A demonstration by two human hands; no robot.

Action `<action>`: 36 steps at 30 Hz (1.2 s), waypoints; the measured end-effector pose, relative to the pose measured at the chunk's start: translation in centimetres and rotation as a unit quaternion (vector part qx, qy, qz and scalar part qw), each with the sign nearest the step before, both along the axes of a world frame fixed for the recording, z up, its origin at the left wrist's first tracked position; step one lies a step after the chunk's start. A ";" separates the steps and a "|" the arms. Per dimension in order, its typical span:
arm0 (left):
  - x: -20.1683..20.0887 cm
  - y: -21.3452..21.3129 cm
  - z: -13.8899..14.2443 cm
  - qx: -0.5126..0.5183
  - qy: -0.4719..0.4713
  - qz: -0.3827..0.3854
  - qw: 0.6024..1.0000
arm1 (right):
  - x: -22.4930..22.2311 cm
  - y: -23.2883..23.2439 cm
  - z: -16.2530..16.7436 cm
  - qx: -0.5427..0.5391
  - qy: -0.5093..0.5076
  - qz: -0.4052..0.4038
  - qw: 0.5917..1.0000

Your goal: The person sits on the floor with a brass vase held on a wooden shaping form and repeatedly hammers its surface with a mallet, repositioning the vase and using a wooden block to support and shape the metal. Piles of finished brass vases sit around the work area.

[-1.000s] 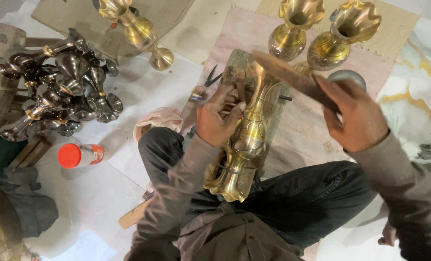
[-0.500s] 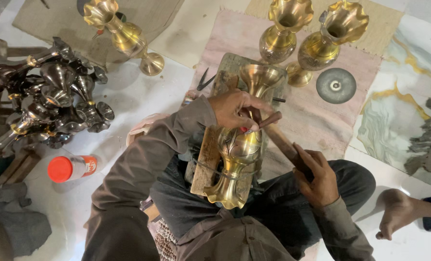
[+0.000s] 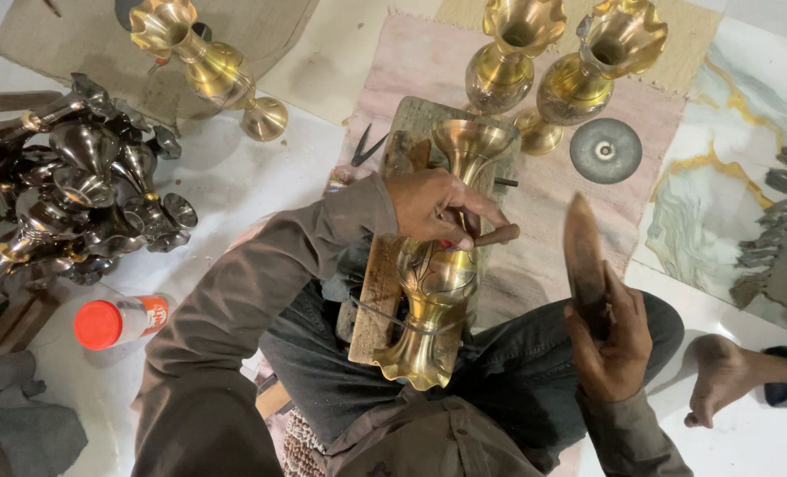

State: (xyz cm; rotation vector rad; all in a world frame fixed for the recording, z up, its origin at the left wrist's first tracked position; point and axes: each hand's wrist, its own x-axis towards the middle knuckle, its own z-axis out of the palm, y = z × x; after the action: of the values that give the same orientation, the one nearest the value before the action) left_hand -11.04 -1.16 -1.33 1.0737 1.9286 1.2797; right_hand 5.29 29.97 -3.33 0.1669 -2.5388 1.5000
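A brass vase (image 3: 438, 287) lies on its side on a wooden board (image 3: 371, 305) across my lap, its flared mouth pointing away from me. My left hand (image 3: 433, 203) rests on the vase's neck and pinches a short dark punch (image 3: 497, 235) against the metal. To the right of the vase, clear of it, my right hand (image 3: 619, 353) grips a dark wooden baton (image 3: 585, 252) that points upward.
Two upright brass vases (image 3: 510, 53) (image 3: 604, 66) stand on the mat ahead, with a round metal disc (image 3: 605, 150) beside them. Another brass vase (image 3: 204, 66) lies far left, above a heap of dark metal vase parts (image 3: 75, 194). Nearby are a red-capped bottle (image 3: 115, 320), scissors (image 3: 363, 148) and a bare foot (image 3: 720, 380).
My right hand has swung the wooden baton from beside the vase out to the right and tipped it upright. My left hand stays on the vase's neck with the punch.
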 end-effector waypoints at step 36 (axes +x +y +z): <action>2.2 -0.9 0.5 0.030 0.044 0.074 0.996 | -3.1 0.3 3.0 0.160 0.036 0.068 0.984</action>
State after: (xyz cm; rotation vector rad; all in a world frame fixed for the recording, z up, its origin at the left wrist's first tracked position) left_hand -8.79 -2.04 -0.87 1.0488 2.0799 1.3983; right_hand 2.15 30.30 -0.30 0.4389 -2.7390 1.0904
